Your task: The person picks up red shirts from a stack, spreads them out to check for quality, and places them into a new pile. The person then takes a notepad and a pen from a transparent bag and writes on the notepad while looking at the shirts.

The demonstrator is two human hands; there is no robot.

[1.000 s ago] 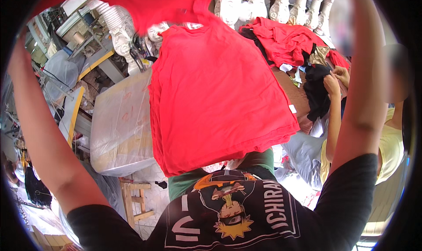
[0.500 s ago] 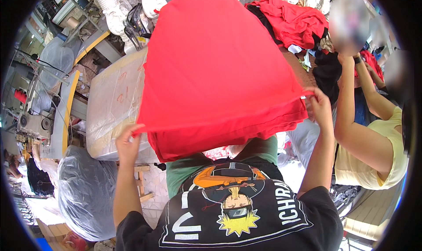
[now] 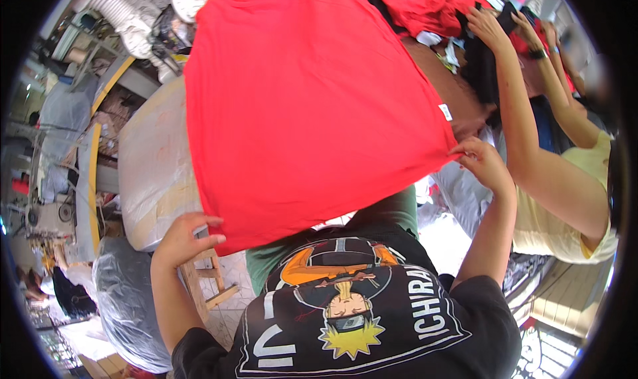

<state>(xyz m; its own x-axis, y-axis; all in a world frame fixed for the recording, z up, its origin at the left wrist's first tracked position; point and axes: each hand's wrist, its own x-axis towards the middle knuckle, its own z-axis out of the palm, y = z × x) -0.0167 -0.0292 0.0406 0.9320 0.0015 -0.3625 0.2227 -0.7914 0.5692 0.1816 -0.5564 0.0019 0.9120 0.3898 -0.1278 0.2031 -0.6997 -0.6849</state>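
Plastic-wrapped table (image 3: 156,173) fills the left of the view, its clear sheeting bare on the near part, with a wooden stool or frame (image 3: 209,283) just beside its near edge and a bagged bundle (image 3: 126,306) on the floor below. Just beside the table's corner, the left hand (image 3: 186,236) pinches the lower left corner of a red T-shirt (image 3: 306,106), thumb and fingers (image 3: 211,239) closed on the hem in a narrow grip. The shirt is spread out flat and taut above the table, seemingly clear of the tabletop, its hem toward the person and its far end out of clear view at the top. A small white label (image 3: 445,112) shows at its right edge. The right hand (image 3: 485,163) holds the lower right corner in the same closed grip. Beyond it lies a heap of more red garments (image 3: 425,3), and a co-worker's hands (image 3: 488,27) reach into dark cloth there.

Judging by this, the shirt is opened out and held square, but not yet laid down; no fold shows in it, so smoothing and folding seem left to do, and the heap suggests more pieces wait.
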